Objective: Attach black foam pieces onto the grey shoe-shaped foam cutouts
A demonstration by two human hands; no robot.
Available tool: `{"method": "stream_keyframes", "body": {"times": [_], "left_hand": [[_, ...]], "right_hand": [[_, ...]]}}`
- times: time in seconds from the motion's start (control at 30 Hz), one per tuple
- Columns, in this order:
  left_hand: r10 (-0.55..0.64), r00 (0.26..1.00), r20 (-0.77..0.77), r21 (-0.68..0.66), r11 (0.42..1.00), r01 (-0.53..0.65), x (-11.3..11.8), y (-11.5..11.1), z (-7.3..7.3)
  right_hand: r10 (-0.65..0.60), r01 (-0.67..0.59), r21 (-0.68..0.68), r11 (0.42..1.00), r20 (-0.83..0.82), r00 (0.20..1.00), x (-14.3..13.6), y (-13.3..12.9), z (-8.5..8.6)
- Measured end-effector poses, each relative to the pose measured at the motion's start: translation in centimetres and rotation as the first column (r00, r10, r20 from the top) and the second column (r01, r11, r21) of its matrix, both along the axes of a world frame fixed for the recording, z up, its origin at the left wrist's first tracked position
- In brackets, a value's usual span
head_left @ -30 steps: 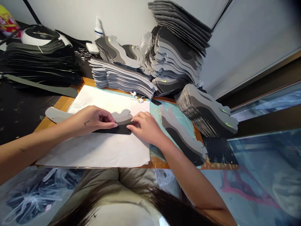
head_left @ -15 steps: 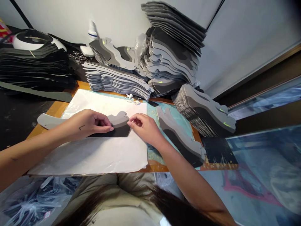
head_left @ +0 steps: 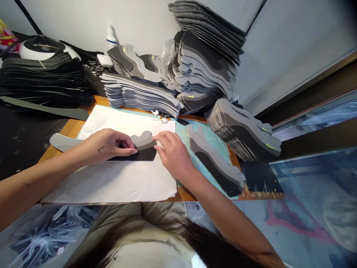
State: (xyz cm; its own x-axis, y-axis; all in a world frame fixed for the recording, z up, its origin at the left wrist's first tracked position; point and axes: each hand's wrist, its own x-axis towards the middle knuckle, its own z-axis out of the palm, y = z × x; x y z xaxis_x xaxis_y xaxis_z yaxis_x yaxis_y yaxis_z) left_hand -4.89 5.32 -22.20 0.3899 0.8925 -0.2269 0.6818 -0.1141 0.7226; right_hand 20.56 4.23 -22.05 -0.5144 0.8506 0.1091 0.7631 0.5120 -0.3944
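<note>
Grey cutout (head_left: 143, 143) half under hands

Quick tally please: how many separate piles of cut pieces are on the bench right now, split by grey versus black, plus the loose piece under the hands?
Grey piles: 5, for example the near-right pile
Black piles: 1
Loose pieces under the hands: 1
Total: 7

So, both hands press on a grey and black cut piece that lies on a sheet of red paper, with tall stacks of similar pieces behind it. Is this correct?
Not quite: the head view shows the sheet is white, not red. The rest holds: the left hand and right hand both press on the grey and black cut piece, and tall stacks of similar pieces stand behind it.
</note>
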Motion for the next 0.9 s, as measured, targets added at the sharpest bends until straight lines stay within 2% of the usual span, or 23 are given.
{"method": "stream_keyframes", "body": {"times": [0.1,0.17,0.33,0.57,0.9], "left_hand": [[-0.021,0.999,0.029,-0.005,1.0,0.021,0.0,0.1,0.2],[-0.045,0.998,0.052,-0.014,0.999,0.045,-0.2,0.2,0.5],[-0.002,0.999,0.053,-0.043,0.999,0.004,-1.1,0.0,1.0],[0.071,0.992,0.1,-0.117,0.991,-0.059,-1.3,0.2,0.7],[0.023,0.997,0.073,-0.103,0.995,-0.015,-1.6,0.3,0.7]], "right_hand": [[0.216,-0.232,0.057,0.971,0.21,0.953,0.1,-2.2,-0.6],[0.251,-0.278,0.037,0.96,0.327,0.911,0.1,-3.2,-1.0],[0.256,-0.291,0.032,0.956,0.389,0.885,0.1,-3.6,-1.0],[0.252,-0.302,0.036,0.953,0.46,0.851,0.1,-3.4,-0.6],[0.268,-0.327,0.041,0.944,0.482,0.834,0.5,-3.0,-1.3]]}}
